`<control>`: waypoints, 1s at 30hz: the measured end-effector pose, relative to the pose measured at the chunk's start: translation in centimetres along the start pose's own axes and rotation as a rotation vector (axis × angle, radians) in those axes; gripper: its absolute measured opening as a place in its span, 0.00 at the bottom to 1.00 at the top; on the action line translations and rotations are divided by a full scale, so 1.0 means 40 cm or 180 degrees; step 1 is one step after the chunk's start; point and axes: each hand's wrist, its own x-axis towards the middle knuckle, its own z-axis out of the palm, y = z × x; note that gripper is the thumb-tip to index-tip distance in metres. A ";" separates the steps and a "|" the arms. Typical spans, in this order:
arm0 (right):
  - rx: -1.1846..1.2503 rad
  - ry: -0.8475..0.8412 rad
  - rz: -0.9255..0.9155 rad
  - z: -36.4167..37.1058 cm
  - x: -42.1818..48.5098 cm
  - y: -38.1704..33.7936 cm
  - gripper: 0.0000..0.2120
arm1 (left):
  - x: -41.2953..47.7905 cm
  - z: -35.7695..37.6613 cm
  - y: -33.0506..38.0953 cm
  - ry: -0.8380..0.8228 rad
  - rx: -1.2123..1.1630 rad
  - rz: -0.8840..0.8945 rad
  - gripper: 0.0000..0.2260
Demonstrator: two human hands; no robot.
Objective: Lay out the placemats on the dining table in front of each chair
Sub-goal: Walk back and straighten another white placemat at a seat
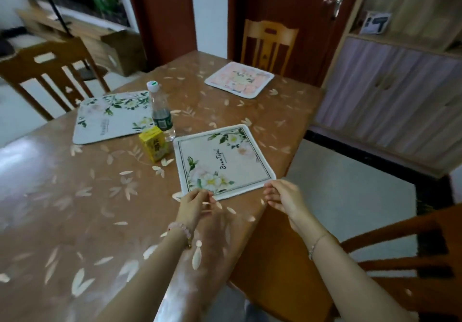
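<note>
- Fingers (205, 195) of the left hand (193, 205): loosely curled on the near edge of the floral placemat (225, 164); pinching cannot be told.
- Fingers (269, 191) of the right hand (283, 198): relaxed, held just beside its near right corner.
- The floral placemat is laid flat at the tabletop (75, 209) edge, before a chair (405, 246).

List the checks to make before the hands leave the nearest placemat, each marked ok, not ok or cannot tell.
1. Nearest placemat flat on the table: ok.
2. Squared to the table edge: not ok, skewed.
3. Apart from yellow carton and bottle: cannot tell.
4. Leafy placemat before side chair: ok.
5. Pink placemat before far chair: ok.
6. Left hand and right hand grip: cannot tell.
</note>
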 end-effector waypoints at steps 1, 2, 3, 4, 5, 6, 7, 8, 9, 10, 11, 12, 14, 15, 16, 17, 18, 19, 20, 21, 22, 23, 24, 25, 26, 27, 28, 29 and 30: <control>0.0020 -0.0012 0.0053 0.001 0.049 -0.012 0.10 | 0.030 0.009 0.011 0.0053 -0.0034 -0.0083 0.11; 0.0020 -0.0012 0.0104 0.003 0.093 -0.025 0.10 | 0.059 0.016 0.019 0.0094 -0.0059 -0.0169 0.11; 0.0007 -0.0033 0.0150 0.009 0.144 -0.039 0.10 | 0.094 0.021 0.028 0.0165 -0.0090 -0.0222 0.11; 0.0000 -0.0039 0.0202 0.015 0.187 -0.050 0.10 | 0.125 0.020 0.033 0.0248 -0.0113 -0.0266 0.10; -0.0001 -0.0033 0.0255 0.023 0.224 -0.059 0.11 | 0.152 0.016 0.040 0.0331 -0.0127 -0.0285 0.10; -0.0010 -0.0032 0.0328 0.036 0.262 -0.064 0.11 | 0.183 0.007 0.043 0.0406 -0.0151 -0.0305 0.10; -0.0033 -0.0033 0.0388 0.046 0.291 -0.065 0.11 | 0.201 -0.002 0.048 0.0467 -0.0158 -0.0299 0.10; -0.0054 -0.0059 0.0457 0.057 0.316 -0.065 0.11 | 0.218 -0.012 0.049 0.0544 -0.0137 -0.0311 0.10; -0.0083 -0.0099 0.0512 0.066 0.339 -0.063 0.11 | 0.235 -0.021 0.050 0.0629 -0.0104 -0.0340 0.10; -0.0114 -0.0133 0.0546 0.073 0.358 -0.064 0.10 | 0.250 -0.028 0.050 0.0692 -0.0063 -0.0369 0.10; -0.0192 -0.0151 0.0550 0.079 0.379 -0.063 0.09 | 0.269 -0.036 0.048 0.0732 -0.0046 -0.0385 0.10; -0.0280 -0.0153 0.0540 0.084 0.400 -0.062 0.09 | 0.291 -0.047 0.041 0.0772 -0.0028 -0.0402 0.11; -0.0505 -0.0128 0.0473 0.086 0.437 -0.058 0.08 | 0.334 -0.067 0.036 0.0865 0.0106 -0.0368 0.11; -0.0631 -0.0082 0.0415 0.085 0.456 -0.055 0.08 | 0.356 -0.079 0.030 0.0934 0.0257 -0.0349 0.09; -0.0770 -0.0027 0.0331 0.082 0.473 -0.052 0.08 | 0.377 -0.095 0.023 0.1006 0.0449 -0.0370 0.08; -0.0947 0.0049 0.0246 0.077 0.487 -0.048 0.07 | 0.394 -0.114 0.008 0.1038 0.0648 -0.0402 0.08; -0.1123 0.0155 0.0166 0.072 0.505 -0.044 0.06 | 0.410 -0.136 -0.006 0.1064 0.0803 -0.0527 0.10; -0.1250 0.0259 0.0119 0.067 0.519 -0.041 0.05 | 0.429 -0.161 -0.029 0.1060 0.0833 -0.0751 0.13; -0.1316 0.0316 0.0088 0.063 0.532 -0.038 0.05 | 0.441 -0.180 -0.044 0.1070 0.0793 -0.1076 0.16; -0.1372 0.0337 0.0085 0.059 0.542 -0.037 0.06 | 0.445 -0.193 -0.059 0.1046 0.0803 -0.1411 0.17; -0.1426 0.0351 0.0112 0.056 0.550 -0.033 0.08 | 0.453 -0.202 -0.067 0.1072 0.0810 -0.1565 0.18; -0.1476 0.0372 0.0142 0.055 0.556 -0.034 0.09 | 0.465 -0.200 -0.056 0.1131 0.0850 -0.1386 0.18; -0.1509 0.0398 0.0171 0.051 0.563 -0.029 0.11 | 0.477 -0.191 -0.037 0.1110 0.0912 -0.1022 0.17; -0.1525 0.0432 0.0202 0.048 0.568 -0.026 0.12 | 0.483 -0.174 -0.011 0.1001 0.1026 -0.0685 0.14; -0.1530 0.0461 0.0222 0.046 0.571 -0.026 0.13 | 0.481 -0.154 0.013 0.0857 0.1104 -0.0458 0.11; -0.1546 0.0469 0.0248 0.044 0.573 -0.025 0.14 | 0.478 -0.140 0.021 0.0704 0.1108 -0.0342 0.09; -0.1576 0.0452 0.0254 0.042 0.575 -0.025 0.14 | 0.478 -0.131 0.023 0.0660 0.1060 -0.0280 0.07; -0.1632 0.0415 0.0256 0.041 0.574 -0.027 0.14 | 0.479 -0.129 0.017 0.0682 0.1036 -0.0308 0.06; -0.1694 0.0366 0.0240 0.041 0.573 -0.026 0.14 | 0.485 -0.133 0.012 0.0747 0.1033 -0.0375 0.06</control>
